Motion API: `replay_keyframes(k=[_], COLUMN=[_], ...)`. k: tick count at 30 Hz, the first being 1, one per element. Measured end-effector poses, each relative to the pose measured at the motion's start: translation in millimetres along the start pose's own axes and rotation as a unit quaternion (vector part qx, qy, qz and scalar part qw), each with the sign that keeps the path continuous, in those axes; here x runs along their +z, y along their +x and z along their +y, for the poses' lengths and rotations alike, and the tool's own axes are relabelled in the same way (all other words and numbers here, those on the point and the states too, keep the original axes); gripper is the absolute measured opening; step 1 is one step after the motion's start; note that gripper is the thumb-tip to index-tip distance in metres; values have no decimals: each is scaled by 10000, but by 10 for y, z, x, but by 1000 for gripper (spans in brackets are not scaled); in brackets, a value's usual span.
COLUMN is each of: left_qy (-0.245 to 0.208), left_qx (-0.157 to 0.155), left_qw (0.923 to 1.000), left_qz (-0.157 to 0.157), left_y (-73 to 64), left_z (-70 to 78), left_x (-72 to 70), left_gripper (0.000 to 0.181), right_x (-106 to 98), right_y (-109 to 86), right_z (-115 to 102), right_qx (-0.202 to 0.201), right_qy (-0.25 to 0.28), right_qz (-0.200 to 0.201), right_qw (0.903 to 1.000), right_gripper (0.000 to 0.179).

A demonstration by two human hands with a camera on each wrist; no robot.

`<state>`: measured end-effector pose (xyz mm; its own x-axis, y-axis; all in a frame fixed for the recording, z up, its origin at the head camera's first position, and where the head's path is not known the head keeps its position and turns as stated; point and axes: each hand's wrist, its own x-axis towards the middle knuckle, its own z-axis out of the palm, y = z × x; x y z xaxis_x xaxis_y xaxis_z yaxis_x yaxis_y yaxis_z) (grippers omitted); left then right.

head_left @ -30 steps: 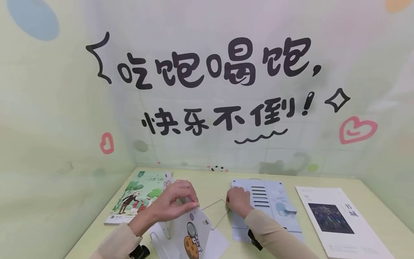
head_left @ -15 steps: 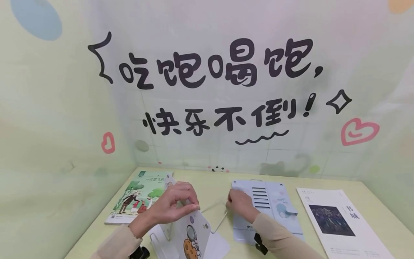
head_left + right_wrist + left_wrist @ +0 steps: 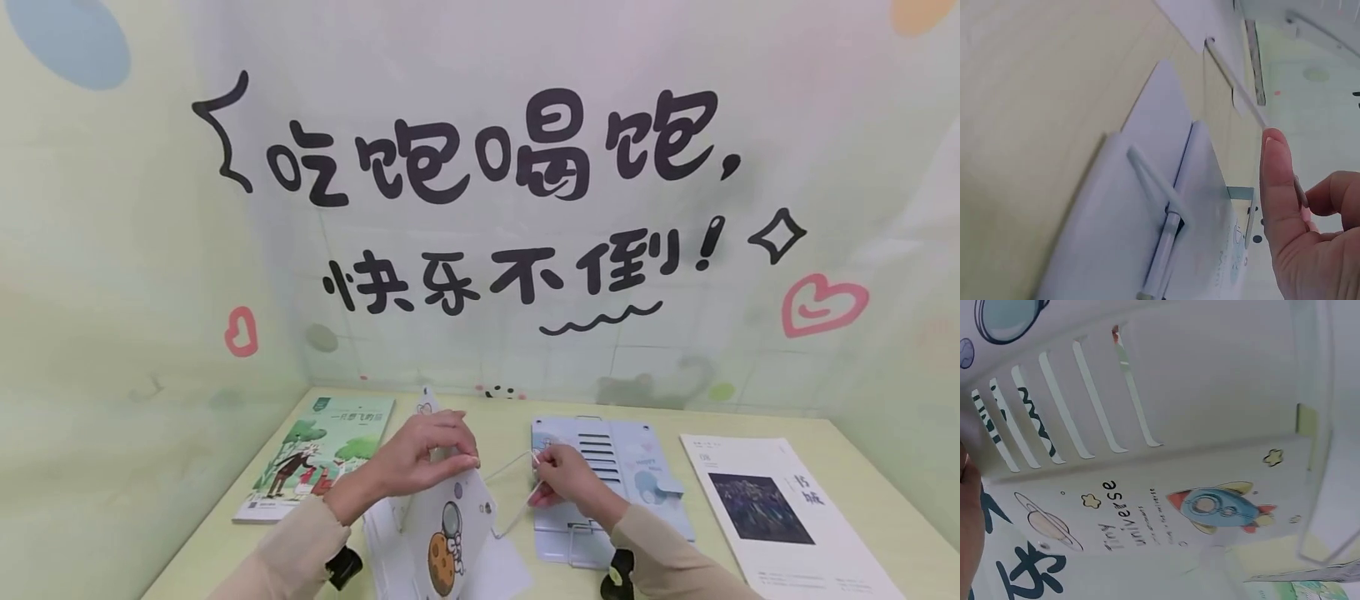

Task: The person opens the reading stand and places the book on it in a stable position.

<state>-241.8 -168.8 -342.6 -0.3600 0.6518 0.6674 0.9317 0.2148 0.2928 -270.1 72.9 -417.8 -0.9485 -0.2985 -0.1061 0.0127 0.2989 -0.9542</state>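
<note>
My left hand (image 3: 423, 458) grips the top edge of a white book stand (image 3: 467, 521) printed with an astronaut and an orange planet. The stand's panels are folded at an angle. Its slotted panel (image 3: 1210, 381) and a rocket print (image 3: 1219, 506) fill the left wrist view. A wire support (image 3: 512, 525) reaches out from the stand's right side. My right hand (image 3: 573, 483) pinches the wire's outer end between thumb and fingers. In the right wrist view the wire support (image 3: 1235, 84) runs up to the thumb (image 3: 1279, 165).
Under my right hand lies a pale blue book stand (image 3: 663, 458), flat, with slots and a wire leg (image 3: 1157, 178). A green picture book (image 3: 315, 446) lies at the left and a white magazine (image 3: 772, 517) at the right. Behind the table (image 3: 720, 417) hangs a printed backdrop (image 3: 480, 358).
My left hand has shifted right, and the white stand's upper corner has moved right and up with it. My right hand has turned, its thumb and fingers now showing around the wire's end.
</note>
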Motion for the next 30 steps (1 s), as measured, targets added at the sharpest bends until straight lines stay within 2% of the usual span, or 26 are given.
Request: replay_keyframes(k=[3,7,10,12,15,19,22,26,30], left_qy=[-36,-52,-56,-82,-98,-39,55,109,101], left_qx=[-143,-394,-526,-502,-493,-395,-315,-389,-445], left_qw=[9999,9990,9983,9983,9982,9986,9986,9983,9982], left_qz=[76,205,263,284,317,363,410,432,384], left_y=[-12,-17,-38,-79,-105,-138,-144,-149,-156], left_z=[-65,-57,-80,-151,-164,-160,-141,-129,-143], left_x=[-13,-49,-65,-61,-78,-104,-126,-140,-138], left_gripper=[13,16,18,19,19,20,22,23,24], right_x=[-3,4,34,71,154,267,335,409,483], right_y=[-31,-115,-201,-263,-349,-424,-428,-387,-329], right_z=[12,25,36,45,58,74,54,20,20], right_qx=[289,550,617,607,525,205,-268,-916,-1114], right_qy=[307,723,1071,1270,1539,1796,1761,1233,815], right_qz=[52,116,170,241,401,477,287,-233,-663], right_qw=[9991,9958,9922,9897,9859,9824,9836,9879,9882], right_gripper=[17,25,28,29,27,29,31,24,16])
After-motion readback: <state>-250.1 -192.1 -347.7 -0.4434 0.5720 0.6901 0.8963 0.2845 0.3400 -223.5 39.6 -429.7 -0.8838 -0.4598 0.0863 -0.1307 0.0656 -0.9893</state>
